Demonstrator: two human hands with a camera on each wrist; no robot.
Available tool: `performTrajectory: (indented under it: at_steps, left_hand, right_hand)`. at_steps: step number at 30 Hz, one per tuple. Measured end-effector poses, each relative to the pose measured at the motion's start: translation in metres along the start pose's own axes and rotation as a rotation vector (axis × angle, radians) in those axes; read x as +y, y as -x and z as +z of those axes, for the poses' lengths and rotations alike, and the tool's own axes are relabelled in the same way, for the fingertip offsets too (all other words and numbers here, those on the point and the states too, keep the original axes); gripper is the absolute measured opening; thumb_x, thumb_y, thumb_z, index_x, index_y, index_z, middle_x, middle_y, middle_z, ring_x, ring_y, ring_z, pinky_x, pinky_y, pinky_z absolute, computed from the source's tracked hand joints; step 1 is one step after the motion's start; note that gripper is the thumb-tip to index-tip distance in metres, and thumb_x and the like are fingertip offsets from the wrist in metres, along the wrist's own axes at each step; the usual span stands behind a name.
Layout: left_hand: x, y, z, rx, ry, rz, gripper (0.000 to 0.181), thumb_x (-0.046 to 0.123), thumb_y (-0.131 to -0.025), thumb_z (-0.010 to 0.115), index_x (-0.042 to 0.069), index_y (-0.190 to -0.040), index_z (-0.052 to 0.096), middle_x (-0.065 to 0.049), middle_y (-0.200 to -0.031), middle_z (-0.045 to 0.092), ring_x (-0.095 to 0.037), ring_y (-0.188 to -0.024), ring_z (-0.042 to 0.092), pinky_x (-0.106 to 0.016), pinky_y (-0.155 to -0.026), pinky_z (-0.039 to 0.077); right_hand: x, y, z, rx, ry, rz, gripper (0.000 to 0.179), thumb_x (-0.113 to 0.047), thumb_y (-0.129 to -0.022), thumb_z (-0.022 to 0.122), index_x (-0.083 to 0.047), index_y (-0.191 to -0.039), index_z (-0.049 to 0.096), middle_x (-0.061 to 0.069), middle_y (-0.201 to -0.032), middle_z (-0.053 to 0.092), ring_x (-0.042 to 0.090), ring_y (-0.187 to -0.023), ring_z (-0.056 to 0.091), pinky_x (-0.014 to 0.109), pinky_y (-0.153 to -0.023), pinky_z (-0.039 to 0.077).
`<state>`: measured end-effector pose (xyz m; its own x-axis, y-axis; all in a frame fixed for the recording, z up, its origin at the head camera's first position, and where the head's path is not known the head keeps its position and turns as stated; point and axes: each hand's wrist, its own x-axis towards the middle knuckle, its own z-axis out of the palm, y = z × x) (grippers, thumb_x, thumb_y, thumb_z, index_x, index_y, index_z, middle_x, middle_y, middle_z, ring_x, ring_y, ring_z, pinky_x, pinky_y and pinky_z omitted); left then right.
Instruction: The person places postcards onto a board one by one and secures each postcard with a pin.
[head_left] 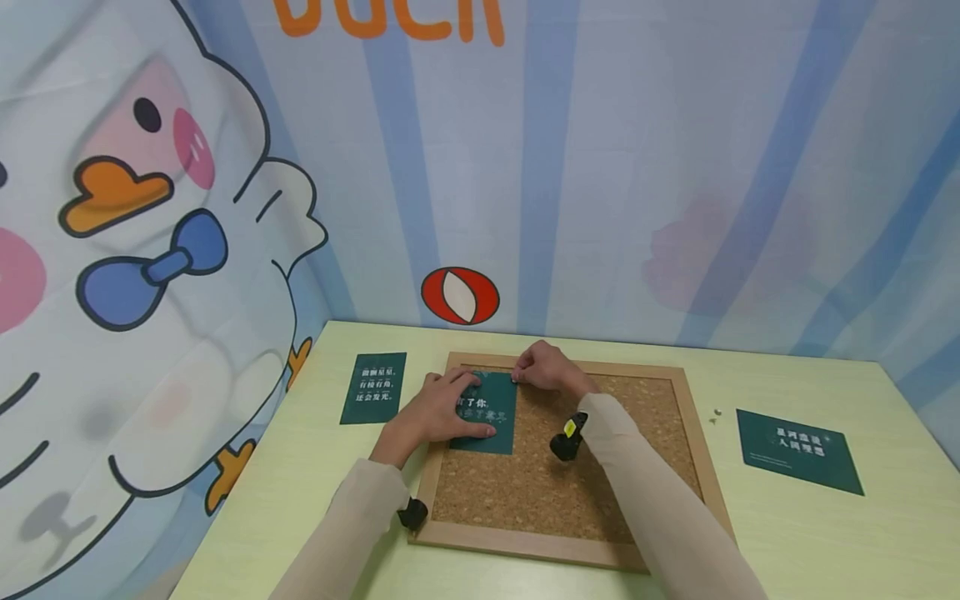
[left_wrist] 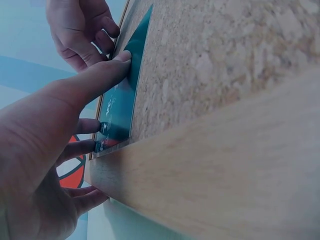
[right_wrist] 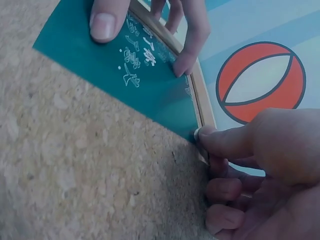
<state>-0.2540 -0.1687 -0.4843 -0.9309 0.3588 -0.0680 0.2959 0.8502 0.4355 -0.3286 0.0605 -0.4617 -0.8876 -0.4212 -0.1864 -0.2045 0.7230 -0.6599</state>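
A dark green card (head_left: 491, 417) with white characters lies on the framed corkboard (head_left: 555, 492), in its upper left part. My left hand (head_left: 438, 408) presses the card down with spread fingers, its thumb near the card's lower edge and fingertips near the top. At the card's upper right corner, my right hand (head_left: 546, 367) pinches a small pale thumbtack (right_wrist: 197, 134) between thumb and finger. The thumb covers most of the tack in the right wrist view. The tack meets the card's corner, right beside the wooden frame (right_wrist: 197, 85).
Another green card (head_left: 373, 388) lies on the table left of the board, and one more card (head_left: 799, 451) on the right. Small shiny pins (head_left: 717, 412) sit between the board and that right card. A printed cloth backdrop (head_left: 480, 167) rises behind the table.
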Motion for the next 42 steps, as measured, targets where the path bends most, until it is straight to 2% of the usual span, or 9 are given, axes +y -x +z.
performTrajectory:
  at_steps: [8, 21, 36, 42]
  left_hand:
    - [0.0007, 0.0020, -0.0012, 0.004, 0.008, 0.011, 0.088, 0.064, -0.081, 0.081, 0.016, -0.149, 0.054, -0.003, -0.164, 0.037, -0.040, -0.135, 0.039, -0.055, -0.107, 0.044]
    - [-0.0006, 0.0000, -0.0002, 0.005, 0.007, 0.009, 0.088, 0.066, -0.081, 0.080, 0.017, -0.149, 0.054, -0.003, -0.164, 0.037, -0.040, -0.135, 0.038, -0.055, -0.106, 0.044]
    - [-0.0017, 0.0007, 0.0019, 0.007, 0.013, 0.001, 0.088, 0.066, -0.080, 0.080, 0.019, -0.149, 0.054, 0.000, -0.165, 0.036, -0.039, -0.137, 0.037, -0.055, -0.107, 0.044]
    - [-0.0027, -0.0007, 0.0027, 0.006, 0.010, 0.001, 0.088, 0.067, -0.080, 0.080, 0.019, -0.149, 0.054, -0.001, -0.164, 0.036, -0.039, -0.136, 0.037, -0.055, -0.106, 0.045]
  right_hand:
    - [-0.0046, -0.0035, 0.0016, -0.002, -0.029, 0.086, 0.018, -0.014, -0.102, 0.067, -0.001, -0.103, 0.080, 0.002, -0.081, 0.060, 0.018, -0.078, 0.052, 0.029, -0.070, 0.040]
    - [-0.0067, -0.0026, -0.0038, -0.058, -0.041, 0.086, 0.018, -0.014, -0.102, 0.064, -0.003, -0.099, 0.077, 0.002, -0.080, 0.058, 0.017, -0.075, 0.050, 0.029, -0.068, 0.039]
    - [-0.0050, -0.0051, -0.0021, -0.048, -0.036, 0.073, 0.017, -0.013, -0.103, 0.062, -0.004, -0.099, 0.076, 0.004, -0.091, 0.062, 0.019, -0.083, 0.052, 0.030, -0.073, 0.040]
    - [-0.0067, -0.0054, -0.0012, -0.036, -0.030, 0.093, 0.016, -0.014, -0.102, 0.063, -0.004, -0.098, 0.076, 0.003, -0.088, 0.062, 0.018, -0.081, 0.053, 0.029, -0.071, 0.041]
